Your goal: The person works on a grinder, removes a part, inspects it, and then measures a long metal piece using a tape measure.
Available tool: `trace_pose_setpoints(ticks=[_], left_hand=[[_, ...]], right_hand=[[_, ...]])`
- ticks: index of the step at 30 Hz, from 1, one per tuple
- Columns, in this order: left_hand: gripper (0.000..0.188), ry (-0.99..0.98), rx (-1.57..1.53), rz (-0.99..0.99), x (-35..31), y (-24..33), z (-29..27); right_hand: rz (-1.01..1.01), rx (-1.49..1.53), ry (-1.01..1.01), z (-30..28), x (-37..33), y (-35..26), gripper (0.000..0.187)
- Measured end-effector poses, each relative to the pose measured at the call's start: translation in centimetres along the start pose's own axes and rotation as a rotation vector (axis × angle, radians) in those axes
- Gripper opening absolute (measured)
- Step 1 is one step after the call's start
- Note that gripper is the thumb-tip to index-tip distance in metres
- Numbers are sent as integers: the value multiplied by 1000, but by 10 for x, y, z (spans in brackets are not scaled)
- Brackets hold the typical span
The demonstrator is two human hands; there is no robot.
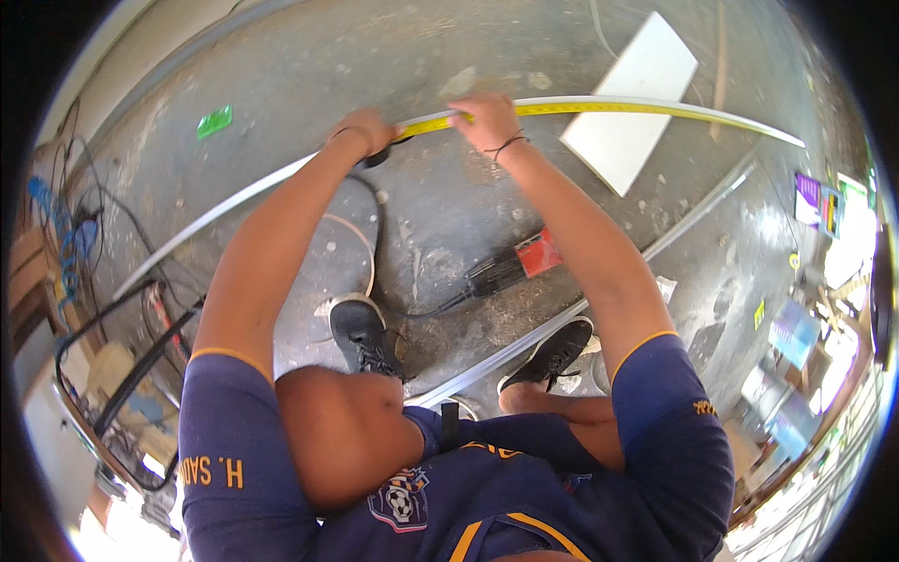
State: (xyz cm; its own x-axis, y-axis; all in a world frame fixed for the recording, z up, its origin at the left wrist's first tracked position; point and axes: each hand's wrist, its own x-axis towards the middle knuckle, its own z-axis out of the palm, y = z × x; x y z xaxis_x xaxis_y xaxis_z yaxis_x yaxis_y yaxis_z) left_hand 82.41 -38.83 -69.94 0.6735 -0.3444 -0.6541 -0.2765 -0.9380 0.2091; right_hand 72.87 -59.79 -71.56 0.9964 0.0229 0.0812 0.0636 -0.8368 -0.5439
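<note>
A long white strip (245,191) lies across the floor ahead of me, bowed by the lens. Along its right part runs the yellow blade of a tape measure (581,108). My left hand (368,131) is closed around the dark tape case, which shows only in part under the palm. Further right, my right hand (487,120) pinches the yellow blade against the strip, thumb and fingers together. A white rectangular board (629,117) lies beneath the strip and blade on the right.
Between my shoes lies a black and red corded power tool (506,267), its cable looping left. A second metal strip (698,211) runs diagonally by my right shoe (552,354). Cables and a dark tubular frame (122,403) stand at left. Clear blue-tinted containers (794,332) are at right.
</note>
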Motion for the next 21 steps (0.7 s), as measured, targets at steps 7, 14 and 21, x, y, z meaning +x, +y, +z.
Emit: trace_pose_setpoints(ticks=[7,14,21], left_hand=[[50,-41,-97,-95,-9,13,-6],[44,-118,-176,76,-22,-14,-17],[43,50,-294,77,-50,-146,-16]], right_hand=[[61,-56,19,5,0,1,19],[102,-86,-46,1,2,8,18],[111,-123,-70,-1,4,13,20]])
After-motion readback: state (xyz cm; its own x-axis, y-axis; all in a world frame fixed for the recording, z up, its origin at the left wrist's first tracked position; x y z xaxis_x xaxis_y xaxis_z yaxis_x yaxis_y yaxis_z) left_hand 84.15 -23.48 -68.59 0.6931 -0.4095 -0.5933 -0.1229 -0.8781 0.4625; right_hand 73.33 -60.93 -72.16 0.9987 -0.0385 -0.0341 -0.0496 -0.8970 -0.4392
